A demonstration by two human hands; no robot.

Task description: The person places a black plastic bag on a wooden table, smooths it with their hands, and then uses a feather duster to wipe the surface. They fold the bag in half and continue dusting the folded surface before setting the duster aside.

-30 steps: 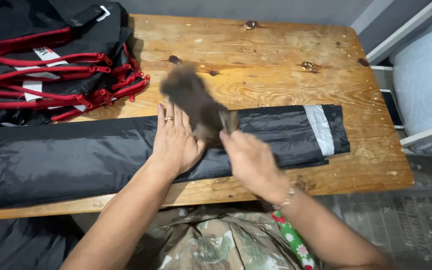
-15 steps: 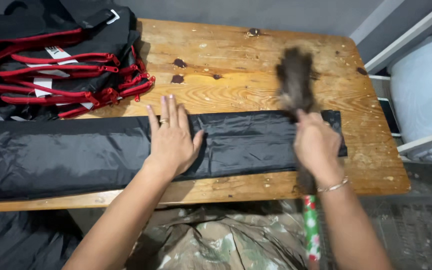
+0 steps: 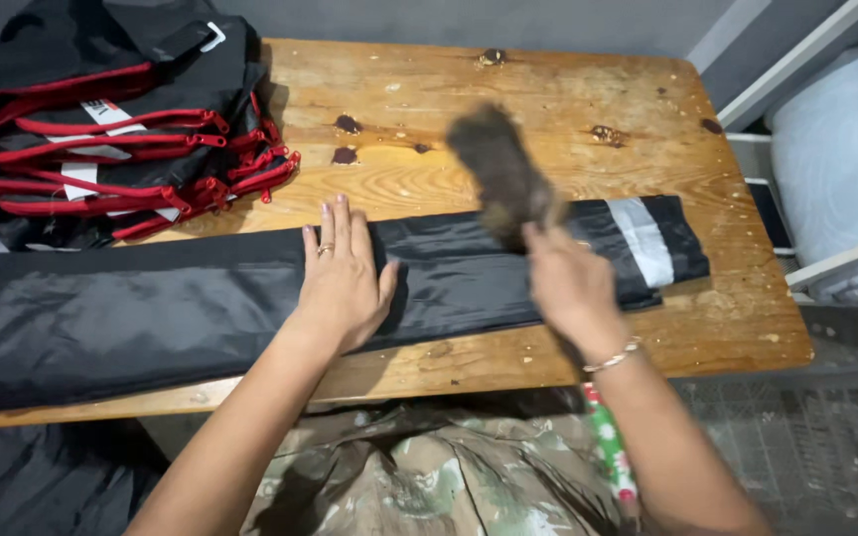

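a long strip of black fabric (image 3: 151, 308) lies flat across the near side of a wooden table (image 3: 548, 89), running from the left edge almost to the right end, where a pale grey band (image 3: 652, 241) crosses it. the left hand (image 3: 343, 278) rests on the middle of the strip, palm down, open, fingers spread and pointing away from the person; a ring sits on one finger. the right hand (image 3: 570, 283) is closed around the handle of a dark bristly brush (image 3: 503, 174), which is blurred; the head of the brush stands over the far edge of the fabric, to the right of the left hand, and whether the bristles touch the cloth cannot be told. a thin bracelet circles the right wrist.

at the far left corner of the table sits a stack of folded black items with red trim (image 3: 111, 129), close to the far edge of the strip. a few dark knots mark the bare wood between the stack and the brush. beyond the right end of the table stands a white frame holding a pale roll (image 3: 836, 149).
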